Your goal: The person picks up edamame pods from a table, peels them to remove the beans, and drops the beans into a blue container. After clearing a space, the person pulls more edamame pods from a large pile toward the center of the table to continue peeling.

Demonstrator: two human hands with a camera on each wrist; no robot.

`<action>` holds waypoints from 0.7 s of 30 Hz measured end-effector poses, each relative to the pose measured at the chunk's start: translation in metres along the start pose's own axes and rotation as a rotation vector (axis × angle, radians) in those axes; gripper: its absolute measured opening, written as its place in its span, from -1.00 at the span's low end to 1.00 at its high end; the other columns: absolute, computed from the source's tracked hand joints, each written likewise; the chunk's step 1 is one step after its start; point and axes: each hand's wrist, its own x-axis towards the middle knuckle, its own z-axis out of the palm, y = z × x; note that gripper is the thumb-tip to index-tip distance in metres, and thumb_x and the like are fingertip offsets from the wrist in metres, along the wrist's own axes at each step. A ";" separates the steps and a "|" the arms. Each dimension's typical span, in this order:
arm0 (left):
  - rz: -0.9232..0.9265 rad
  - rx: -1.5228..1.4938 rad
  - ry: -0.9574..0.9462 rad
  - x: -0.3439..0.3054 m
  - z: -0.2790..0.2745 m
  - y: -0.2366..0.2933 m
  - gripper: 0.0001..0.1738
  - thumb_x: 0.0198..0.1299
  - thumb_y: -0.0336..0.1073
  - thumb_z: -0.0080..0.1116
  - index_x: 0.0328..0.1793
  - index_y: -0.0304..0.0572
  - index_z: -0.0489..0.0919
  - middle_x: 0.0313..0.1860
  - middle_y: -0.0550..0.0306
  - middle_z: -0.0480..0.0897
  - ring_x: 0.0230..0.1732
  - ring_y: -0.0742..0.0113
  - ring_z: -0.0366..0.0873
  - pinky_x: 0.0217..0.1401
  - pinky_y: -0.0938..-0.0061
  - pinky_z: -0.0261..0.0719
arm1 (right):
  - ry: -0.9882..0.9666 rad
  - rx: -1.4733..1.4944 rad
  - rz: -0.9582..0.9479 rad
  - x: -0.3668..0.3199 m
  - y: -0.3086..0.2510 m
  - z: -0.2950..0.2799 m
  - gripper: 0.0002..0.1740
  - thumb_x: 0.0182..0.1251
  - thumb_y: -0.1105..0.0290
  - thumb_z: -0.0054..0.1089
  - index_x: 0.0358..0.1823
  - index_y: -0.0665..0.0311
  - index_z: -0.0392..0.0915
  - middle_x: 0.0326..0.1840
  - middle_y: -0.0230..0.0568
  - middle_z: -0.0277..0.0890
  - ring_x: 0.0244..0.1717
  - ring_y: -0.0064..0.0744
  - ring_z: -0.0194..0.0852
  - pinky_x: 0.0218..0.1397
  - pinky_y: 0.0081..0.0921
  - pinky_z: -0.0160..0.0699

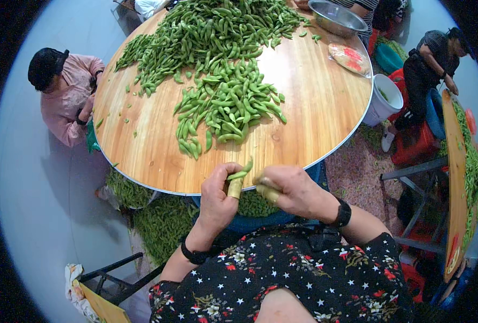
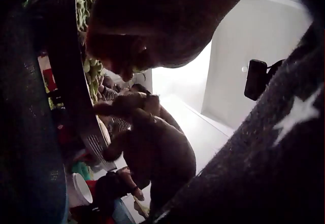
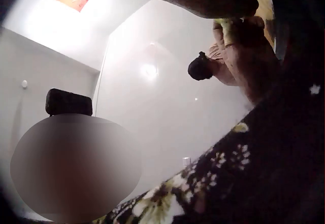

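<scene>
In the head view my left hand (image 1: 218,195) pinches a green pod (image 1: 241,173) between thumb and fingers, just over the near table edge. A yellowish cover wraps its thumb. Close on the right, my right hand (image 1: 289,189) has its fingers curled, with yellowish covers on them; whether it holds anything is hidden. A loose pile of pods (image 1: 231,105) lies on the round wooden table (image 1: 309,107) beyond both hands. The left wrist view shows my left hand (image 2: 147,26) dark above my right hand (image 2: 157,148). In the right wrist view both hands are partly visible.
A larger pod heap (image 1: 212,32) covers the table's far side, near a metal bowl (image 1: 338,19) and a packaged round item (image 1: 350,58). Below the near edge is a blue container (image 1: 260,222) of pods. A person in pink (image 1: 69,97) sits left; another stands right beside a second table (image 1: 454,177).
</scene>
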 end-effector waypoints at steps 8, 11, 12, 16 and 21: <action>0.029 0.035 -0.039 0.000 0.002 0.010 -0.82 0.09 -0.58 0.06 -0.14 -0.36 0.50 -0.32 -0.01 0.56 -0.29 0.20 0.56 -0.25 0.45 0.50 | 0.412 0.085 -0.020 0.011 0.012 0.016 -0.75 0.13 0.47 0.30 -0.14 0.32 0.57 -0.46 -0.16 0.45 -0.47 -0.33 0.43 -0.38 -0.45 0.41; 0.060 0.031 -0.052 0.001 -0.001 0.013 -0.85 0.09 -0.58 0.06 -0.19 -0.36 0.51 -0.31 -0.02 0.57 -0.30 0.17 0.56 -0.24 0.45 0.49 | 0.392 0.122 -0.013 0.010 0.010 0.015 -0.75 0.14 0.46 0.31 -0.14 0.33 0.57 -0.43 -0.22 0.48 -0.44 -0.39 0.45 -0.35 -0.47 0.43; 0.111 0.014 -0.076 0.001 -0.001 0.013 -0.86 0.09 -0.58 0.06 -0.20 -0.36 0.51 -0.32 -0.01 0.57 -0.31 0.18 0.56 -0.24 0.45 0.49 | 0.379 0.174 0.001 0.010 0.010 0.015 -0.76 0.15 0.46 0.31 -0.14 0.33 0.57 -0.41 -0.26 0.50 -0.42 -0.43 0.46 -0.33 -0.47 0.44; 0.170 0.011 -0.146 0.002 -0.003 0.017 -0.87 0.08 -0.57 0.07 -0.21 -0.35 0.51 -0.35 0.01 0.57 -0.32 0.17 0.56 -0.24 0.45 0.48 | 0.345 0.351 -0.041 0.013 0.013 0.012 -0.77 0.16 0.42 0.28 -0.17 0.30 0.53 -0.50 -0.28 0.41 -0.48 -0.46 0.44 -0.45 -0.49 0.38; 0.111 0.083 -0.099 -0.008 -0.013 0.013 -0.83 0.09 -0.55 0.09 -0.15 -0.33 0.50 -0.35 0.00 0.57 -0.30 0.11 0.57 -0.23 0.39 0.50 | 0.087 1.126 0.381 0.012 0.010 0.000 -0.84 0.33 0.34 0.18 -0.14 0.22 0.53 -0.53 -0.48 0.41 -0.66 -0.72 0.27 -0.65 -0.74 0.20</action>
